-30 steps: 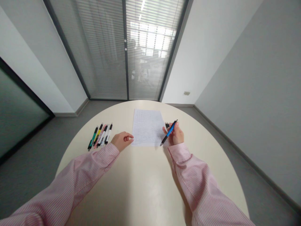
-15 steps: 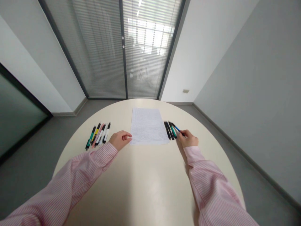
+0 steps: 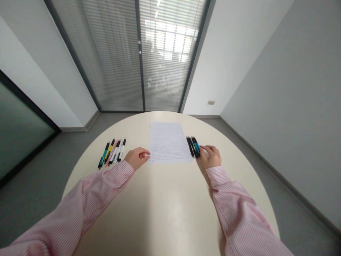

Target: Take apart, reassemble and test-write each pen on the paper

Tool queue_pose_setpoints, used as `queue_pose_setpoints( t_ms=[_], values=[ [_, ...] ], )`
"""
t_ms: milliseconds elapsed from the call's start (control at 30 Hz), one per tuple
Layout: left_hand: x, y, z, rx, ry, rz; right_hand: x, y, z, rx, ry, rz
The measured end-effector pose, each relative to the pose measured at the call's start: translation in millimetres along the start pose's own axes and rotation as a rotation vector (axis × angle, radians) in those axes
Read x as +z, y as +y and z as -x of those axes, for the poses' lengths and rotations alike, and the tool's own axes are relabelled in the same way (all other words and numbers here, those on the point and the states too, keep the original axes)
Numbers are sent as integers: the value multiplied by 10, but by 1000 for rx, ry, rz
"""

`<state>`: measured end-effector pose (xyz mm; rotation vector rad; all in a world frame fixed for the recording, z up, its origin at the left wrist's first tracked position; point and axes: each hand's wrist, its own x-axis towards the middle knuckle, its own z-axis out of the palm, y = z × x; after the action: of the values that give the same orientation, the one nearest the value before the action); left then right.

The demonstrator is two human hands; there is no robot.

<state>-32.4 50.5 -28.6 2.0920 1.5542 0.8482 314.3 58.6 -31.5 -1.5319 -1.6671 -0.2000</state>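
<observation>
At the right of the sheet of paper, my right hand (image 3: 211,156) has thumb and fingers closed on a blue pen (image 3: 198,145). That pen lies alongside the green pen (image 3: 196,145) and the black pens (image 3: 190,146), and the hand hides part of it. My left hand (image 3: 137,158) rests at the lower left edge of the lined sheet of paper (image 3: 169,142). Its fingers are curled in, the thumb near the index fingertip, and no object shows between them. Whether the fingertips touch the paper I cannot tell.
Left of my left hand lies a row of several pens, among them a green pen (image 3: 103,155), a yellow pen (image 3: 109,151) and a white pen (image 3: 122,150). The round pale table (image 3: 170,199) stands before a glass partition with blinds (image 3: 117,71).
My right hand has moved slightly left, bringing the blue pen from a slant to lie closer along the green pen. The left hand stays in place.
</observation>
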Motion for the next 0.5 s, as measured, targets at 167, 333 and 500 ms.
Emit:
queue_pose_setpoints(
  t_ms=[167, 333, 500],
  values=[
    [-11, 17, 3, 5, 10, -22, -70, -679, 234, -303, -320, -303],
    [8, 48, 21, 28, 20, -47, 43, -1203, 485, -445, -696, -265],
    [-169, 121, -37, -20, 82, -101, 53, -1219, 475, -418, -732, -225]
  ],
)
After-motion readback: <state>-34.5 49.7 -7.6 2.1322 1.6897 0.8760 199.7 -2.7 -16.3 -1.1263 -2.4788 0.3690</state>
